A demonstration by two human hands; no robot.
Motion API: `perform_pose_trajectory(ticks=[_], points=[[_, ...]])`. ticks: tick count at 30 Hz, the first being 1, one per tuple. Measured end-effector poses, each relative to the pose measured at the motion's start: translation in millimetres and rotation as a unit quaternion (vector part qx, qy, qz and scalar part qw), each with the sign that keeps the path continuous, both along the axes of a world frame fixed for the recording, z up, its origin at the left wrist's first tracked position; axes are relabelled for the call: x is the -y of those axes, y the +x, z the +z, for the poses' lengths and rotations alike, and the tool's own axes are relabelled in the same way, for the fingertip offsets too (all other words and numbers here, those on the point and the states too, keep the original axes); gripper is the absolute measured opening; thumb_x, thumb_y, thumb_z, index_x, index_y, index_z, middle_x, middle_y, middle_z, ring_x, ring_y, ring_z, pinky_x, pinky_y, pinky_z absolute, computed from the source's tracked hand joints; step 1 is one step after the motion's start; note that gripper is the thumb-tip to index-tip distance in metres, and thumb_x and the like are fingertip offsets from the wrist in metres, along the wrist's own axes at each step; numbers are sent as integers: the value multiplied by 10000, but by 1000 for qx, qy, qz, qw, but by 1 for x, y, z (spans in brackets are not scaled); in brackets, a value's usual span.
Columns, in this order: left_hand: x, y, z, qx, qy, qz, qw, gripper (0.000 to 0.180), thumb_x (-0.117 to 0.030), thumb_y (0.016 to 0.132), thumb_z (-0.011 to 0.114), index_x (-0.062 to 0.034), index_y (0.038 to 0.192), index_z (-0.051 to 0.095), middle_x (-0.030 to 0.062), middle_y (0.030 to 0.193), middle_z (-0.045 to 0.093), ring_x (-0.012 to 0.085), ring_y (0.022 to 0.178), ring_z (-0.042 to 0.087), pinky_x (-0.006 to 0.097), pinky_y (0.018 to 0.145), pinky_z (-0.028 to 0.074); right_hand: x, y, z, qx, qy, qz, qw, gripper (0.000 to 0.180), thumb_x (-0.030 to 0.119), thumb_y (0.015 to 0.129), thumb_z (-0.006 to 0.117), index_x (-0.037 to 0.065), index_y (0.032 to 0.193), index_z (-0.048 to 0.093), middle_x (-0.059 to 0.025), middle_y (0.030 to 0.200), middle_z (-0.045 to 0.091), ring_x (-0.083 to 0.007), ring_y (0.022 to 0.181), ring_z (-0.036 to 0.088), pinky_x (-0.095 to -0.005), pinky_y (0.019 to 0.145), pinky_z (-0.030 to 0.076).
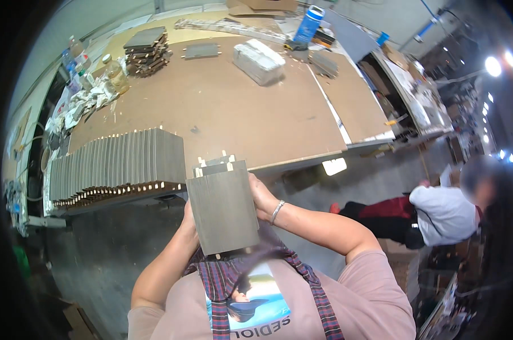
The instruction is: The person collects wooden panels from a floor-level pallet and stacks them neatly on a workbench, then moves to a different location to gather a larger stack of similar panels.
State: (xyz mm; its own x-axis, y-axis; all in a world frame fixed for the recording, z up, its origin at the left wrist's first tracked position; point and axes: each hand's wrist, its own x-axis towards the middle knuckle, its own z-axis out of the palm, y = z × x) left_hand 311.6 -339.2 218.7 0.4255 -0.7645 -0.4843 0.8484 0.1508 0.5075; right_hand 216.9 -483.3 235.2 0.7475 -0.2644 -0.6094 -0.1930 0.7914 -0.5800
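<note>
Bottles: several clear bottles (78, 55) are standing at the far left of the bench (228, 110), with crumpled white cloth or paper (93, 100) lying just nearer.
Row of plates: many grey plates with pale tabs (117, 161) are standing on edge, side by side, along the near left edge of the bench.
Far stack: more tabbed grey plates (147, 50) are lying flat in an uneven pile toward the back.
Left hand: the left hand (189, 218) is pressing against the left side of the held plates (222, 209); its fingers are mostly hiding behind them.
Lone plate: one tabbed plate (201, 51) is lying flat beyond the bare middle of the bench.
Held plates: a broad grey face is pointing upward between the two hands, in front of the body, and at least one more plate is showing past its far edge; the row's right end is sitting just beside, contact unclear.
Step in hand: the person seems to be supporting and perhaps squaring this bundle.
Next move: any shift is likely calling for even pressure from both sides, so no plate is slipping out.
Right hand: the right hand (261, 196), with a bracelet at the wrist, is clasping the opposite side.
White block: a wrapped block (259, 61) is resting behind.
Blue canister: it (309, 25) is standing at the far right.
Co-worker: another person (444, 212) is occupying the floor area beyond.
</note>
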Motion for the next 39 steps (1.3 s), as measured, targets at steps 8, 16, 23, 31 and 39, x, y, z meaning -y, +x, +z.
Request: perform_pose_trajectory(ticks=[8,16,23,31,39], points=[[69,8,12,8,86,182,979,379,-319,954,401,-24,1146,541,116,1073,603,220,915,617,347,751,538,98,62,10,-42,58,161,984,446,373,961,400,-22,1134,517,-137,1076,584,-190,923,596,-343,789,522],[97,18,-1,0,142,254,957,503,-470,941,396,-46,1181,520,101,1095,595,220,943,607,353,782,528,129,97,-3,-29,46,246,968,594,495,959,292,-21,1166,500,-146,1122,568,-225,993,575,-368,864,483],[103,10,-1,-24,140,253,957,544,-487,920,442,-33,1216,498,107,1124,585,224,991,589,364,814,507,164,69,3,152,37,305,939,545,374,889,545,9,1270,410,-123,1172,530,-196,1084,515,-362,915,444],[128,23,34,176,300,211,914,486,-351,857,595,72,1094,566,122,996,630,159,899,584,285,763,461,203,59,-1,130,108,299,939,619,231,807,644,16,1310,355,-126,1206,517,-235,1088,535,-400,957,441],[115,72,68,370,451,148,799,525,-278,787,676,113,1109,536,142,941,635,164,801,601,276,716,480,153,69,-54,130,365,186,903,669,335,773,701,50,1298,400,-133,1260,499,-301,1163,482,-503,1001,371]])
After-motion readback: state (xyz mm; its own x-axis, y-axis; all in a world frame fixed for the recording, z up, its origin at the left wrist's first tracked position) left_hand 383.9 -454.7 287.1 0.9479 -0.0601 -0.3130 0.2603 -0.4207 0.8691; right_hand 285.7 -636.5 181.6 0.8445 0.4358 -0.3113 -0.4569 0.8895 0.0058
